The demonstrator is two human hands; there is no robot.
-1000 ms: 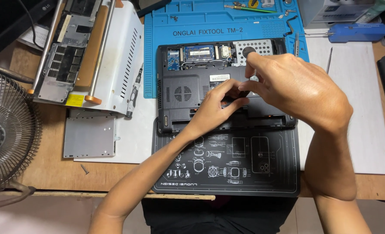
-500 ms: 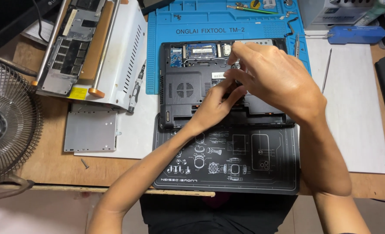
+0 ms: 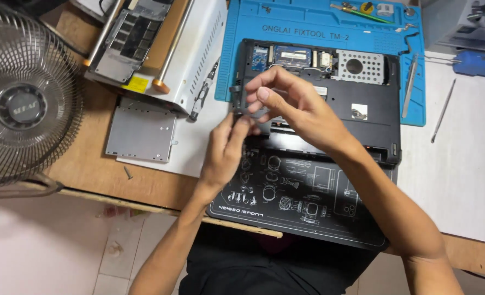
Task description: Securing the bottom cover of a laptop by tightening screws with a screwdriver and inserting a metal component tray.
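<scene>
Both hands meet over the left end of an opened black laptop base (image 3: 362,117), which lies bottom-up partly on a blue repair mat (image 3: 319,27) and partly on a black printed mat (image 3: 302,196) nearer the person. Between them is a small dark grey plastic piece (image 3: 238,101), standing roughly upright with its long axis running from far to near, just at the laptop's left edge. The right hand (image 3: 291,106) reaches across from the right and closes its grip on the piece from above and the right, index finger and thumb curled round its upper part. The left hand (image 3: 226,147) comes up from below, its fingertips (image 3: 241,124) pinching the piece's lower end; its grip too is clenched on it. The piece thus lies above the left hand and to the left of the right palm, and the left hand is the nearer from below. To the left of the piece is open room: bare white sheet and wooden table (image 3: 89,169), with a thin screwdriver (image 3: 204,90) just beside, a grey metal plate (image 3: 141,134) further left, a white metal case (image 3: 160,49) behind, and a fan (image 3: 24,98) well apart. To the right, the laptop's open bays and a silver drive caddy (image 3: 359,66) crowd the space.
</scene>
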